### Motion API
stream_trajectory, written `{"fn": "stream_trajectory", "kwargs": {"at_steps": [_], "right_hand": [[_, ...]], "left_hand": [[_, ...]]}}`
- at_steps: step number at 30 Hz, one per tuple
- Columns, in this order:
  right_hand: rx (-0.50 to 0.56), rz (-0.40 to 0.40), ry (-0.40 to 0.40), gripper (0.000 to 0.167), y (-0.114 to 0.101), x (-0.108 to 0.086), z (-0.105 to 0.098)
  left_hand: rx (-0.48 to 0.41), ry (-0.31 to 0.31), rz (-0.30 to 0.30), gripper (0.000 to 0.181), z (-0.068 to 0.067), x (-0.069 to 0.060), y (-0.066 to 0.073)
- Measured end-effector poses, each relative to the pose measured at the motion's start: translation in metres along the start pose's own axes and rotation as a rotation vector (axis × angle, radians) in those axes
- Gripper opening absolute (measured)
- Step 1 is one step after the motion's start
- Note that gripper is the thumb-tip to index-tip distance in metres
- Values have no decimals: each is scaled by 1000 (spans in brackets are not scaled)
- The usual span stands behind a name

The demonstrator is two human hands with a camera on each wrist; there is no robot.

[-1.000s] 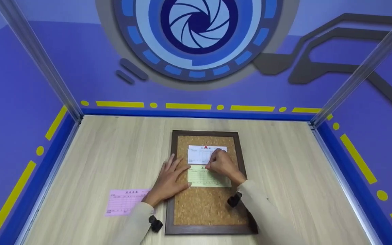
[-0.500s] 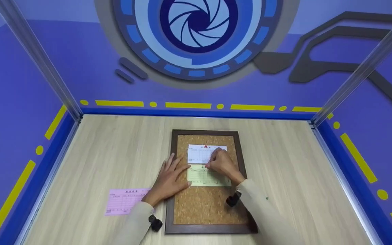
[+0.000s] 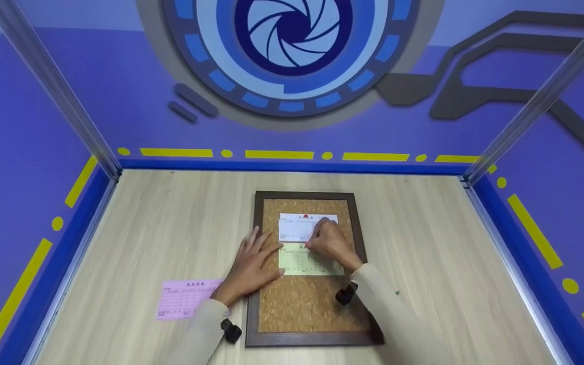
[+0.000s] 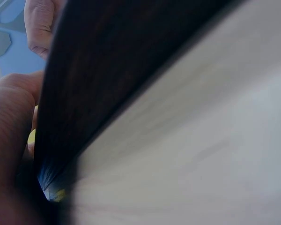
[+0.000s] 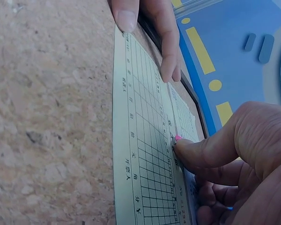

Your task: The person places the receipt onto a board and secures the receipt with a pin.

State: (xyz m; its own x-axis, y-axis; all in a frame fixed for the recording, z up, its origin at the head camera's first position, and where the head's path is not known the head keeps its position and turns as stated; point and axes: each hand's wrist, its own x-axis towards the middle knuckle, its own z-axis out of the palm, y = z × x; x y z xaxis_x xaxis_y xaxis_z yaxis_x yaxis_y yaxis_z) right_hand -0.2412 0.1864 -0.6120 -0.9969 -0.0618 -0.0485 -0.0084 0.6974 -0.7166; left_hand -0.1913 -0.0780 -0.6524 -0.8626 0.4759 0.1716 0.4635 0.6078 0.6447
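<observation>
While the green slip (image 3: 304, 262) lies under spread left fingertips (image 5: 127, 21), the right hand (image 3: 331, 242) pinches a pin (image 5: 178, 138).

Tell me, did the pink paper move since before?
No. The pink paper lies in the same spot left of the brown board; only the whole view shifted slightly.

A purple back wall (image 3: 94, 86) is standing along the far edge of the pale wood-grain tabletop (image 3: 424, 218), its round aperture emblem (image 3: 293, 25) hanging above that edge's middle. Yellow dashes (image 3: 279, 154) are running low across it, while a left metal post (image 3: 51, 86) and a right metal post (image 3: 545, 104) are rising at the far corners.
</observation>
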Motion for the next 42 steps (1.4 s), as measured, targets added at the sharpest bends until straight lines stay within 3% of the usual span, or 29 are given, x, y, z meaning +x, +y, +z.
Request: {"fn": "stream_trajectory", "kwargs": {"at_steps": [3,9,18,24,27,30,32,37,42], "right_hand": [[-37,-42,16,29,3,2,2],[-64,-19,28,34,26,17,15],[-29,-10,31,32,9,8,4],[-17,16,5,29,19,11,4],[14,-29,-16,25,19,6,-1],[29,-154,-15,21,21,-1,-4],[32,-196,-16,20,20,-6,-6],[22,-218,-24,17,15,-14,-8],[42,-320,-8,7,24,-17,-4]], "left_hand": [[-29,14,13,66,1,0,0],[-24,9,14,67,-1,0,1],[-49,66,65,66,4,3,-4],[-70,55,54,68,6,3,-5],[-61,52,50,67,5,3,-4],[-49,59,52,65,4,2,-3],[-40,56,50,65,2,1,-2],[-40,33,37,67,2,2,-4],[-46,28,30,67,1,1,-3]]}}
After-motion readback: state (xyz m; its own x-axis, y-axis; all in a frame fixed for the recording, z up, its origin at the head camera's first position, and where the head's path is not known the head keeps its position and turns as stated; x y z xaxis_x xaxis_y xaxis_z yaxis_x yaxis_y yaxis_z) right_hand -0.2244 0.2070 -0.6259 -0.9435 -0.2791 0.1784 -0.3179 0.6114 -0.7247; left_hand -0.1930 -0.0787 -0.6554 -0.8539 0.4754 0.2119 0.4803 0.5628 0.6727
